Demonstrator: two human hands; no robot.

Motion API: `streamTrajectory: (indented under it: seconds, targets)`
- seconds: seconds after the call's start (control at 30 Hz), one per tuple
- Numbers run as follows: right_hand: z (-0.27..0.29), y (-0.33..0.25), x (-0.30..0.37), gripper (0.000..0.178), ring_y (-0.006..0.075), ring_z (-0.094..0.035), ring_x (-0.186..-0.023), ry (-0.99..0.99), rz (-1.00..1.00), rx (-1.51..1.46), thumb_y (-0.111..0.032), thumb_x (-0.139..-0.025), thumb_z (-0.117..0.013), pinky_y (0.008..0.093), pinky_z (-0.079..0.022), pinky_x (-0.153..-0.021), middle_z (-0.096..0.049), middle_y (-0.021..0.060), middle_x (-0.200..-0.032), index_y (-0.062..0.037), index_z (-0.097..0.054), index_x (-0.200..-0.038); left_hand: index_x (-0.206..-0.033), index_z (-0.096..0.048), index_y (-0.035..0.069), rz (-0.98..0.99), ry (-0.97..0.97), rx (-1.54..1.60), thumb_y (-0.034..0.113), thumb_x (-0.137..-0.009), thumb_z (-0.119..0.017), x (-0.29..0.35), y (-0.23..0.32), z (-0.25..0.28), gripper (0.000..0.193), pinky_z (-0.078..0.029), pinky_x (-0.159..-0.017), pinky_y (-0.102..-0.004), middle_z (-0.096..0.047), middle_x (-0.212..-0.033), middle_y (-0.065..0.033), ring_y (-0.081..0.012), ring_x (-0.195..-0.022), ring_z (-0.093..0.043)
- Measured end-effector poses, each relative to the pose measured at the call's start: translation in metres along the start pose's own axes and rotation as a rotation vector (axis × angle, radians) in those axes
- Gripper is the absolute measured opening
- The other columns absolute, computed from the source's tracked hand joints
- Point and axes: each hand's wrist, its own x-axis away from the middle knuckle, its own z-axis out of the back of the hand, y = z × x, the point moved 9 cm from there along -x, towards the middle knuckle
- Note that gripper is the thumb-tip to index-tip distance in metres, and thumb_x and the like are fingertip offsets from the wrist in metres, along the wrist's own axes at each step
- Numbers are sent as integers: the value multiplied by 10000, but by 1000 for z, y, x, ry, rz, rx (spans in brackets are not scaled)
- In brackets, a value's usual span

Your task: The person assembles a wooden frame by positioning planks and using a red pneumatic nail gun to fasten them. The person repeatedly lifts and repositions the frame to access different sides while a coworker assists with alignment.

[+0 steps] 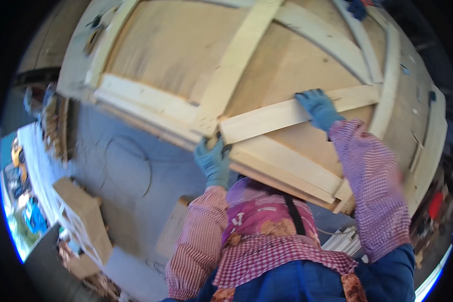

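Note:
A pale wooden board (267, 120) lies slanted across a large wooden frame panel (181, 50), its right end overlapping a side rail. My right hand (319, 108), in a blue-grey work glove, grips this board past its middle, fingers over the far edge. At the board's near left end is my left hand (211, 163), also gloved, with its fingers closed about the corner beside the upright slat (231, 65). Part of the left fingers is hard to make out. Beneath the board, the near rail (287, 166) runs along the panel's edge, close to my body.
A cable (148, 171) loops over the grey floor at left. Brown cardboard (88, 216) and long white strips (40, 166) lie farther left. A tool-like object (93, 40) rests at the panel's far left. A red object (435, 205) sits among clutter at right.

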Motion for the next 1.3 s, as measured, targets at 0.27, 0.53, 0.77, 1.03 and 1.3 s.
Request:
streamTrajectory:
  seconds: [0.27,0.53,0.77,1.03,1.3]
  targets:
    - [-8,7,-7,379,250,-500,-1143,8,-162,28,-162,-885,-515,554,-297,-1055,-546,49,-1186,-192,-512,-1263,-1181,-677,200,93,87,23,135,-733,-789,11,0,-13,467,-421,-935,-397,-461,-1260,-181,-351,-1140,-416]
    - [-18,9,-4,388,250,-453,-1222,-45,-210,-94,-163,-929,-488,590,-218,-1083,-525,51,-1247,-213,-469,-1314,-1256,-626,202,82,19,-61,195,-795,-752,12,2,-17,478,-394,-968,-411,-416,-1315,-196,-358,-1169,-391]
    - [-16,6,-7,424,237,-446,-1231,12,-235,-85,-174,-922,-501,589,-204,-1084,-530,41,-1242,-227,-451,-1340,-1300,-580,186,-89,-5,-170,178,-833,-699,10,13,-6,483,-370,-989,-430,-397,-1327,-217,-383,-1185,-378]
    - [-21,11,-9,413,259,-489,-1162,-98,-262,-105,-154,-925,-483,564,-232,-1092,-544,70,-1187,-204,-460,-1335,-1274,-603,181,13,-30,-88,166,-811,-728,7,3,-18,480,-373,-987,-434,-407,-1303,-206,-373,-1184,-376]
    - [-35,15,-17,388,249,-510,-1148,25,-244,-53,-180,-913,-453,610,-290,-1024,-563,46,-1226,-229,-493,-1296,-1182,-653,155,30,-14,13,105,-774,-735,-1,-6,-21,419,-452,-883,-407,-534,-1127,-192,-332,-1022,-510]
